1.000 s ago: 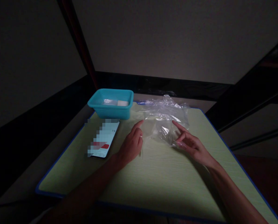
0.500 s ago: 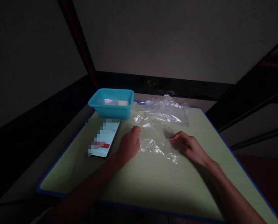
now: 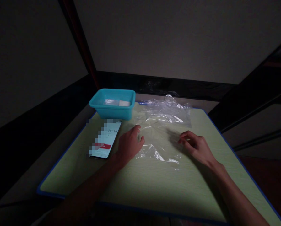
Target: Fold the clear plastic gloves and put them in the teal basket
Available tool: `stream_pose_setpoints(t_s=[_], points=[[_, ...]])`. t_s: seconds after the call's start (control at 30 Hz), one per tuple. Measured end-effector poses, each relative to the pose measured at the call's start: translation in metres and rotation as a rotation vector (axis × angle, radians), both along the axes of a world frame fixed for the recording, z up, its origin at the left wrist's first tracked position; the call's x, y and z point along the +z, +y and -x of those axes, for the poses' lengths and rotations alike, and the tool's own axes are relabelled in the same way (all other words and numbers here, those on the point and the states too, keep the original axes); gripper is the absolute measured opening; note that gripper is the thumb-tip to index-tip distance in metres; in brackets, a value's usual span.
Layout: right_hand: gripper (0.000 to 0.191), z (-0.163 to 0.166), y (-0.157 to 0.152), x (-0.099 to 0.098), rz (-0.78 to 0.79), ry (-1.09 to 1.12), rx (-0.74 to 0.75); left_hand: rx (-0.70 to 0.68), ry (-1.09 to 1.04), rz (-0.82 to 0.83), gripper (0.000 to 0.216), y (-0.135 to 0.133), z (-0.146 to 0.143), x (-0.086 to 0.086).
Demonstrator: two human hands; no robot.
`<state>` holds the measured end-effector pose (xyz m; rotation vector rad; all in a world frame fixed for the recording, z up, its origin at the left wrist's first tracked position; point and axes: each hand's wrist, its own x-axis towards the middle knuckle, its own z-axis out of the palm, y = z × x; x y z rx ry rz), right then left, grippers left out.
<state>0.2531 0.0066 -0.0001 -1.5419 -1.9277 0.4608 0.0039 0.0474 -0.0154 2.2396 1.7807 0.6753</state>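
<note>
A clear plastic bag (image 3: 154, 138) lies crinkled on the light-topped table, between my two hands. My left hand (image 3: 130, 143) is at the bag's left edge, its fingers and thumb spread apart and nothing seen between them. Just past the right edge of the bag is my right hand (image 3: 196, 147), fingers loosely curled with a gap to the thumb; I see nothing in it. Its fingertips are slightly blurred. Behind the flat bag is more crumpled clear plastic (image 3: 168, 111), and where one ends and the other begins is hard to tell.
A turquoise plastic basket (image 3: 114, 112) stands at the back left, with clear plastic and a white item inside. In front of it lies a phone (image 3: 108, 138) with its screen lit, partly pixelated. The table (image 3: 154, 191) has a blue edge, and walls rise behind it.
My left hand has gone from closed at the bag's edge to fingers spread. My right hand has shifted slightly right, its fingers more curled. The near part of the bag lies a little differently.
</note>
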Motion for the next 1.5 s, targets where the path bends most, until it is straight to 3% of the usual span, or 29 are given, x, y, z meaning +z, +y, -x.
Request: stream_pose_setpoints(t_s=[0.07,0.17,0.27,0.4,0.57,0.87,0.97,1.1,1.5], points=[[0.014,0.003,0.0,-0.004,-0.139,-0.09,-0.027,-0.019,0.003,0.018,0.038,0.0,0.0,-0.002],[0.023,0.012,0.0,-0.009,-0.252,-0.223,0.181,-0.056,-0.012,0.043,0.042,-0.001,-0.002,-0.004],[0.036,0.025,0.001,-0.016,-0.186,-0.331,0.405,-0.073,-0.024,0.034,0.043,-0.001,-0.003,-0.003],[0.06,0.033,0.001,-0.026,-0.02,-0.44,0.512,-0.03,-0.008,0.036,0.043,0.003,0.0,-0.002],[0.062,0.029,-0.006,-0.026,0.118,-0.492,0.518,0.052,0.025,-0.025,0.044,0.013,0.011,0.0],[0.061,0.026,-0.026,-0.008,0.161,-0.497,0.475,0.182,0.153,-0.131,0.037,0.019,0.025,0.014],[0.054,0.032,-0.028,0.0,0.127,-0.507,0.446,0.1,0.081,-0.154,0.029,0.02,0.024,0.012],[0.05,0.04,-0.025,0.001,0.03,-0.481,0.449,-0.024,-0.021,-0.057,0.029,0.019,0.018,0.006],[0.05,0.04,-0.021,-0.015,0.016,-0.447,0.494,-0.067,-0.122,-0.004,0.037,0.03,0.019,-0.023]])
